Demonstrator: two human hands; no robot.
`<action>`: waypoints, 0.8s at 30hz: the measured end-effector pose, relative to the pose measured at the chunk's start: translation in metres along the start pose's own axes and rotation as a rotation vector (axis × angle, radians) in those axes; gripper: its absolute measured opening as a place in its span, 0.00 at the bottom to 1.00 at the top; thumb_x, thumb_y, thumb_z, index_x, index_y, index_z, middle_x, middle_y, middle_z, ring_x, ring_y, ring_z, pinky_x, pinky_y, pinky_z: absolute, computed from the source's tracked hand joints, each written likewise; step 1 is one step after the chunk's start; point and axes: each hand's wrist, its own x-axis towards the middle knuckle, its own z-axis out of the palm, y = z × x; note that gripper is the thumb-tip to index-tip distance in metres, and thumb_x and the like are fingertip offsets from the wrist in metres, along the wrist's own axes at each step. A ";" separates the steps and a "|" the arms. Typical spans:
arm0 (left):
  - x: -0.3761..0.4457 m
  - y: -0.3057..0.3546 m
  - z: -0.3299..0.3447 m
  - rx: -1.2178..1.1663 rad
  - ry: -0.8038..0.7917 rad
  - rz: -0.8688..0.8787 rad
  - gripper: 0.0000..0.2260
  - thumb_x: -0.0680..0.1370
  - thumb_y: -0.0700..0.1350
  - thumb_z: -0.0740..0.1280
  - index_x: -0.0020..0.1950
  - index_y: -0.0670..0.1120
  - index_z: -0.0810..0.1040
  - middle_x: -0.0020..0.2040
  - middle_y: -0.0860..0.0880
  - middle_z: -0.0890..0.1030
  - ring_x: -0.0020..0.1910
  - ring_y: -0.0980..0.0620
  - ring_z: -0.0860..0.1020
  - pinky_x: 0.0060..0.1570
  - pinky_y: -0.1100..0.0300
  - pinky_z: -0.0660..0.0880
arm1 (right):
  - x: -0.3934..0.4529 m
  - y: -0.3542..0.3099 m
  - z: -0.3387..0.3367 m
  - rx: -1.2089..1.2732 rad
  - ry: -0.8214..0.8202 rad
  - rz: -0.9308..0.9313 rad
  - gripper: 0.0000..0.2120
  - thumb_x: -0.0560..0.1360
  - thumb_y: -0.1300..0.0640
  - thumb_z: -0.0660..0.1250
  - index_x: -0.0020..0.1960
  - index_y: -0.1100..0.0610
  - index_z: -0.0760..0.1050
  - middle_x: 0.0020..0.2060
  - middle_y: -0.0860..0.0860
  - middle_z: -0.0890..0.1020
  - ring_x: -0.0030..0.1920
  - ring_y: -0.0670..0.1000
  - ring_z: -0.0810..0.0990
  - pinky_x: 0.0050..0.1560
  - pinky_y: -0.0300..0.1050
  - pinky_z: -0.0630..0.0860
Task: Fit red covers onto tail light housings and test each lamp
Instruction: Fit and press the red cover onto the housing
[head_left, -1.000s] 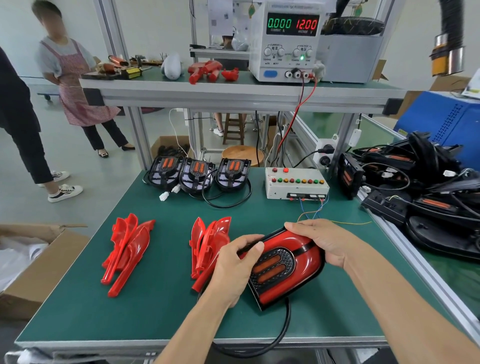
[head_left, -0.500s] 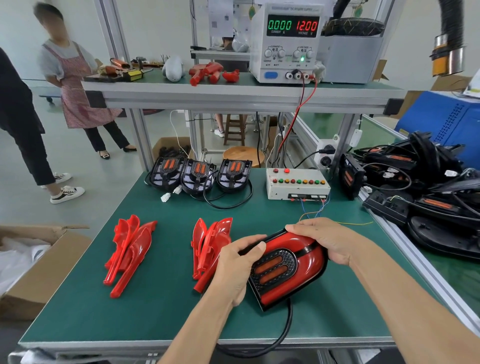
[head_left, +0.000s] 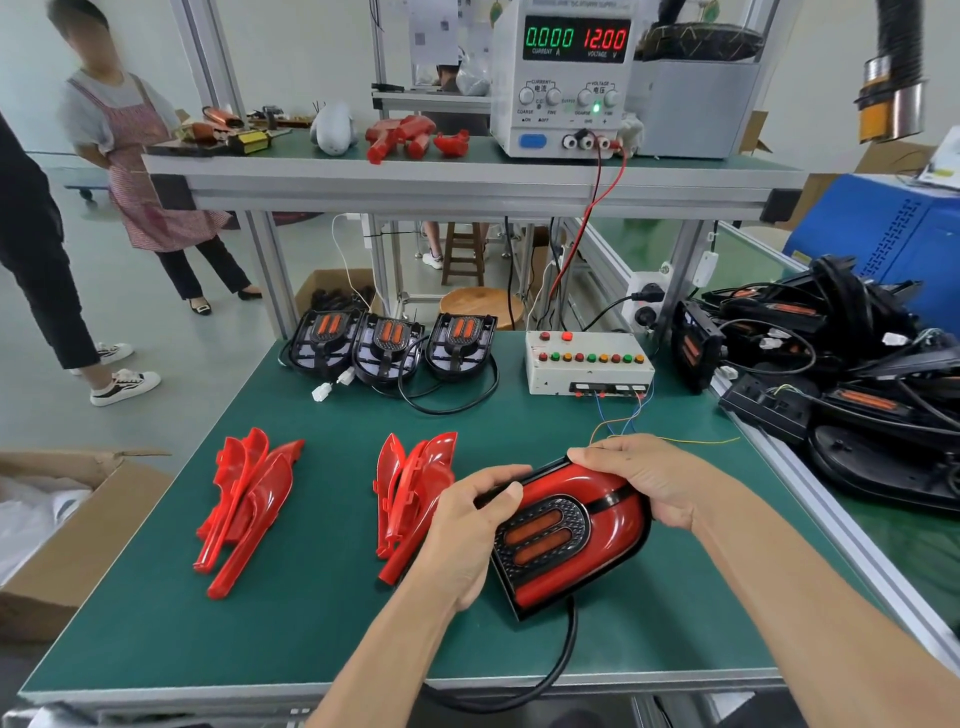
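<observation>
Nearest on the tabletop (head_left: 311, 649), the lamp (head_left: 569, 540) lies slanted, its long axis running near-left to far-right, between both hands: left hand (head_left: 470, 535) curls fingers over its left edge, right hand (head_left: 644, 475) grips the far rounded end. Beyond, the test box (head_left: 587, 364) sits nearer the right hand.

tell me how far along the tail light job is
In hand: one tail light with its red cover on, gripped by the left hand and right hand. Not tested yet: the power supply reads 0.000 A. Left: three bare housings at the back and two stacks of red covers.
</observation>
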 end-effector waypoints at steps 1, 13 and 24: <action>0.000 0.000 0.000 -0.008 0.000 0.001 0.09 0.83 0.37 0.65 0.61 0.41 0.82 0.54 0.36 0.85 0.54 0.38 0.85 0.48 0.49 0.83 | 0.000 0.001 0.000 0.005 0.006 -0.007 0.19 0.62 0.50 0.80 0.47 0.62 0.86 0.47 0.65 0.86 0.41 0.59 0.86 0.44 0.52 0.84; 0.002 0.000 0.000 -0.042 -0.016 -0.008 0.10 0.84 0.36 0.63 0.63 0.40 0.80 0.54 0.35 0.85 0.51 0.40 0.86 0.47 0.50 0.83 | -0.001 0.003 0.003 0.001 0.064 -0.023 0.19 0.62 0.49 0.80 0.46 0.62 0.85 0.44 0.64 0.86 0.40 0.59 0.85 0.45 0.54 0.85; 0.007 -0.002 0.001 -0.001 0.002 -0.007 0.09 0.83 0.37 0.65 0.61 0.40 0.82 0.52 0.36 0.86 0.51 0.39 0.86 0.47 0.49 0.83 | -0.002 0.007 0.006 0.019 0.125 -0.024 0.14 0.71 0.53 0.77 0.48 0.63 0.83 0.44 0.64 0.85 0.41 0.60 0.84 0.46 0.55 0.84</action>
